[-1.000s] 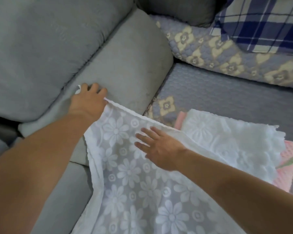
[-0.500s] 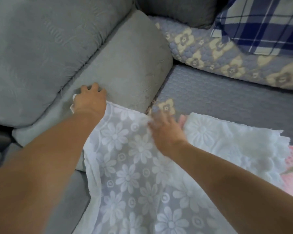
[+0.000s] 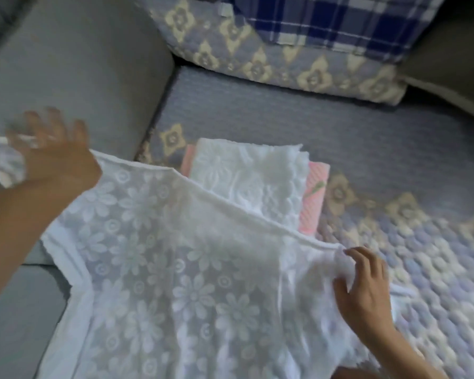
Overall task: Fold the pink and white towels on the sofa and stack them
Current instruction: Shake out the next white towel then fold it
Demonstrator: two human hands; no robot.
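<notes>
A white towel with a daisy pattern (image 3: 181, 283) lies spread out in front of me across the sofa seat. My left hand (image 3: 52, 157), blurred, grips its far left corner over the grey armrest. At the towel's right end my right hand (image 3: 364, 291) pinches the far edge with curled fingers. Just behind the spread towel sits a folded white towel (image 3: 246, 179) on top of a folded pink towel (image 3: 312, 203).
The grey sofa armrest (image 3: 88, 72) rises on the left. A quilted blue-grey seat cover with beige flowers (image 3: 285, 121) lies under the towels. Behind it stand a patterned cushion (image 3: 271, 64) and a blue plaid pillow (image 3: 326, 20).
My right hand left the middle of the towel and slid right along the far edge to its right end, where it now pinches the cloth. The camera swung right. My left hand kept its corner.
</notes>
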